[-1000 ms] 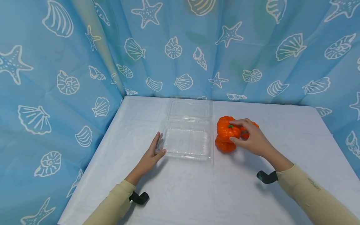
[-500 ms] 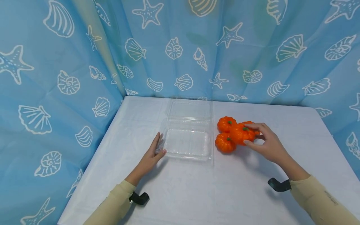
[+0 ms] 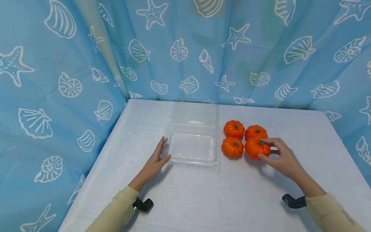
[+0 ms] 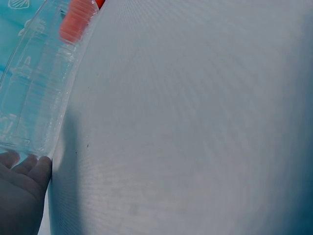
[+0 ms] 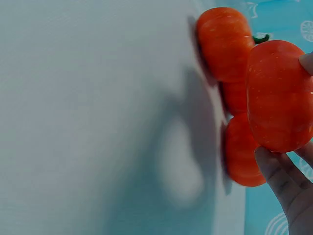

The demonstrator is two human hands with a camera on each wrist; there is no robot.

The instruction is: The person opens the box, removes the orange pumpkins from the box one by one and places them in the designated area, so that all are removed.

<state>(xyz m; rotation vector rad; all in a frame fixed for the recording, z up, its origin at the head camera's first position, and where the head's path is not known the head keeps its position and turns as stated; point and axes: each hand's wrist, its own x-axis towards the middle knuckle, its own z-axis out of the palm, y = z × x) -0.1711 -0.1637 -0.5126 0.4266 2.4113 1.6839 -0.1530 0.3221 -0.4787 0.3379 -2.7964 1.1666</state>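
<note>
Near the right of the table, my right hand (image 3: 284, 158) grips a small orange toy pumpkin (image 3: 255, 149) with a green stem, fingers and thumb at its sides. In the right wrist view, this held pumpkin (image 5: 279, 98) hangs a little off the table surface. Three similar pumpkins sit beside it: one behind (image 3: 255, 131), one to the left (image 3: 232, 148) and one at back left (image 3: 233, 129). My left hand (image 3: 152, 167) rests with extended fingers against the left end of a clear plastic clamshell box (image 3: 189, 160), whose lid (image 3: 195, 113) lies folded back.
A white cloth (image 3: 191, 196) covers the table. Blue curtains (image 3: 174, 48) with white shells and starfish hang behind it and along the left side. Each wrist wears a black camera, such as the one on the right (image 3: 293, 201).
My right hand has carried the held pumpkin rightward and toward me, from over the left pumpkins to the front right of the group. My left hand and the box have stayed put.
</note>
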